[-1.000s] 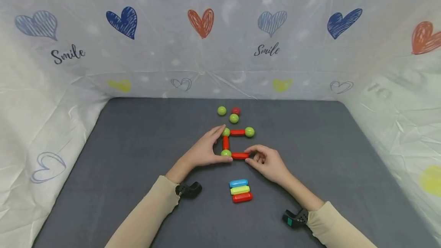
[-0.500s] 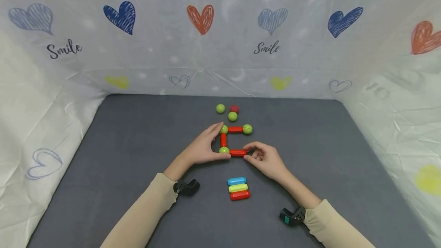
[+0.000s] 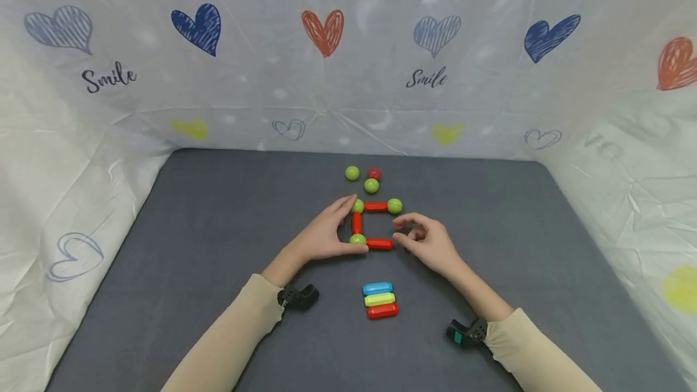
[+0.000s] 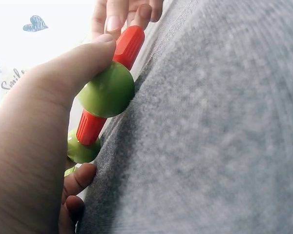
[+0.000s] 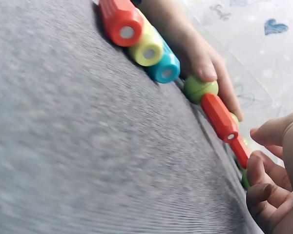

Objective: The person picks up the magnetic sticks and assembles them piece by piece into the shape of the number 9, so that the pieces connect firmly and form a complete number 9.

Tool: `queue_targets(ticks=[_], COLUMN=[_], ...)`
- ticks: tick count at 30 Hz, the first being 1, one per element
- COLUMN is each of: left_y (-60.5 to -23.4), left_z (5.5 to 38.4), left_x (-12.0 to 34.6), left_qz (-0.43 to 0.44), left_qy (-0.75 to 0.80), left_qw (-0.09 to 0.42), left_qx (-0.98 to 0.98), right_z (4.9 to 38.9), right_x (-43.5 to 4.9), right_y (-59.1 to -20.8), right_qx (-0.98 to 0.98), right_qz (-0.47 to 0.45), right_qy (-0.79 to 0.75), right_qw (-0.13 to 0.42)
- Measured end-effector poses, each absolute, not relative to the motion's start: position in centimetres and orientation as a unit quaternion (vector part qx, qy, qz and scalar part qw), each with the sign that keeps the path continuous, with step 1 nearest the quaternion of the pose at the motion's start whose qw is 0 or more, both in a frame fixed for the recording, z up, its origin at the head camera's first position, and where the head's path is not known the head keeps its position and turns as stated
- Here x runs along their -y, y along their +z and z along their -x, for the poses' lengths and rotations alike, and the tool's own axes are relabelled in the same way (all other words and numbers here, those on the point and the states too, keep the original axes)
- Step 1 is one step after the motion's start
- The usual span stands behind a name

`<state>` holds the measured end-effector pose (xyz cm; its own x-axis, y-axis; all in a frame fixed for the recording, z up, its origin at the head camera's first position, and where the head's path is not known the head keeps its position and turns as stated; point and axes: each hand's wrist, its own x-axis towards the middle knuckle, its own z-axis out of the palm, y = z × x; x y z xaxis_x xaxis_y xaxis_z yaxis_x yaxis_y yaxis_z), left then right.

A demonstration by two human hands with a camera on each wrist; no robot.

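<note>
A three-sided frame of red magnetic rods and green balls lies on the table. My left hand (image 3: pixel 321 233) grips its left side, thumb at the near green ball (image 3: pixel 357 239) and fingertips at the far green ball (image 3: pixel 357 205). From the near ball a red rod (image 3: pixel 379 244) points right, its free end showing a silver disc in the right wrist view. The far red rod (image 3: pixel 376 206) ends in another green ball (image 3: pixel 394 205). Just right of the near rod's free end, my right hand (image 3: pixel 430 242) holds nothing, its thumb and fingers apart and loosely bent.
Blue (image 3: pixel 377 288), yellow (image 3: pixel 379 300) and red (image 3: pixel 383 311) rods lie side by side nearer the person. Behind the frame are two loose green balls (image 3: pixel 352 173) and a red ball (image 3: pixel 374 173). A printed cloth (image 3: pixel 359 95) hangs behind the grey table (image 3: pixel 218 210).
My right hand has let go of the near red rod's end and moved slightly right, its fingers spreading. The left hand keeps its grip, and the frame stays in place.
</note>
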<state>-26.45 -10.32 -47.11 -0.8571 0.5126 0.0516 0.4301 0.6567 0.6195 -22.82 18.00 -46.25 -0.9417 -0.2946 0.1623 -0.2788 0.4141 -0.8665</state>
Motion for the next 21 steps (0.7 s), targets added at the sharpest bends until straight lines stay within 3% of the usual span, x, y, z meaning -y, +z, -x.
queue_targets(ticks=[4, 12, 17, 21], left_y=[-47.2, -47.2, -47.1, -47.0], left_z=[26.5, 26.4, 26.4, 26.4], left_x=[10.3, 10.3, 10.3, 10.3], left_qz=[-0.261, -0.258, -0.258, -0.258], left_qy=[0.324, 0.327, 0.326, 0.328], left_qw=[0.064, 0.064, 0.064, 0.067], left_qx=[-0.907, -0.907, -0.907, -0.906], right_z=[23.6, 26.6, 29.2, 31.2], right_x=[-17.9, -16.9, -16.1, -15.4], right_y=[-45.8, -44.6, -44.3, -44.5], right_qx=[-0.845, -0.861, -0.873, -0.879], right_qz=[0.165, 0.168, 0.128, 0.092], right_qy=[-0.508, -0.472, -0.462, -0.464], right_qw=[-0.007, -0.089, -0.091, -0.060])
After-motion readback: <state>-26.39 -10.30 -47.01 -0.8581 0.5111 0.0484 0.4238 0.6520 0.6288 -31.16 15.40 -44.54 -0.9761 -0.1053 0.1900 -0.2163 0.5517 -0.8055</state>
